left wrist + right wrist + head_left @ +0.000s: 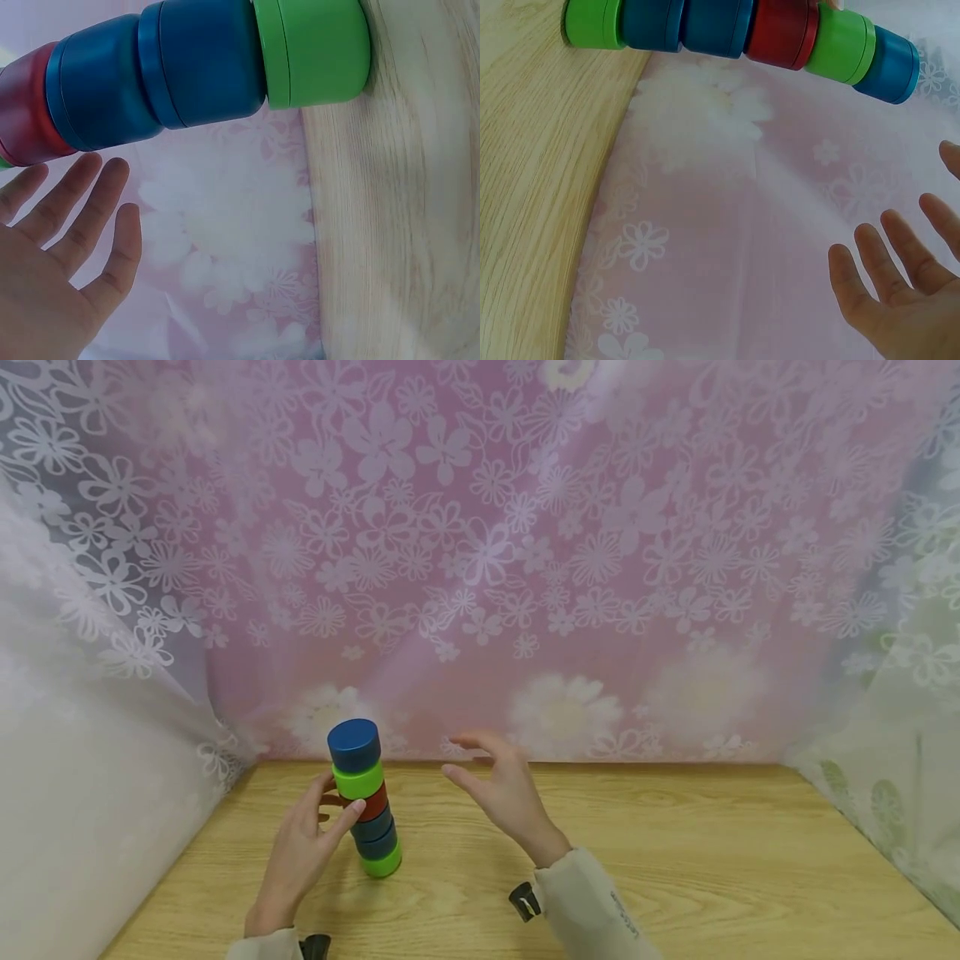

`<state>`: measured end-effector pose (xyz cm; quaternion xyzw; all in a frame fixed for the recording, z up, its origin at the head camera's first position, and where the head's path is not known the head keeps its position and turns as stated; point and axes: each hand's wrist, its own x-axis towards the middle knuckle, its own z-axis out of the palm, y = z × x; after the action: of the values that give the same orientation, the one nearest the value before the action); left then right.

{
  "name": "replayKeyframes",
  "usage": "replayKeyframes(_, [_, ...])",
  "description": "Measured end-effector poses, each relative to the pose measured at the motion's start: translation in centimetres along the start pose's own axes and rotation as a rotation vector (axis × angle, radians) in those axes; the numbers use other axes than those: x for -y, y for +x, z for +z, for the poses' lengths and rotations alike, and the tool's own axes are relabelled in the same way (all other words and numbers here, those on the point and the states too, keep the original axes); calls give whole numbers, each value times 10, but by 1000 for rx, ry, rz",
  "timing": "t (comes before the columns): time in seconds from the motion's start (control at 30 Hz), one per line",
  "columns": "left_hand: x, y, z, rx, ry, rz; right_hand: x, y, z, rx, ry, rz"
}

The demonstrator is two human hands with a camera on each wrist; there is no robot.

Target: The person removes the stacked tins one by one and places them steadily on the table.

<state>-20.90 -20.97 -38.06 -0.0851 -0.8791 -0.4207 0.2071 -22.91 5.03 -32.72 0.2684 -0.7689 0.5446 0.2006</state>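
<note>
A tower of several small round lidded tins stands on the table's left part, stepped and bending a little along its height. At its foot is a green tin, with two blue tins over it, then a red tin, another green tin and a blue tin on top. My left hand is at the tower's left side, its thumb overlapping the red tin in the head view. In the left wrist view its fingers are loosely spread, fingertips right by the red and blue tins. My right hand hovers right of the tower, fingers apart, holding nothing.
The wood-grain table ends at the back against a pink floral curtain. Pale sheets hang on the left and right sides. A dark wrist device sits by my right sleeve.
</note>
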Motion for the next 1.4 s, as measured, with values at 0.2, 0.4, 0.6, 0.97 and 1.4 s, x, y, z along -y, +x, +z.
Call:
replayKeyframes(0.2, [-2, -1, 0, -5, -6, 7, 0, 5, 7, 26, 17, -22])
replayKeyframes(0.4, [-2, 0, 4, -23, -7, 29, 1, 9, 13, 54, 36, -15])
replayKeyframes(0.6, [-2, 1, 6, -43, 2, 33, 2, 14, 23, 72, 54, -10])
replayKeyframes(0.97, [-4, 3, 10, -69, 41, 41, 8, 22, 40, 95, 79, -16])
replayKeyframes(1.4, [-4, 2, 9, -71, 46, 42, 20, 30, 59, 165, 101, 78])
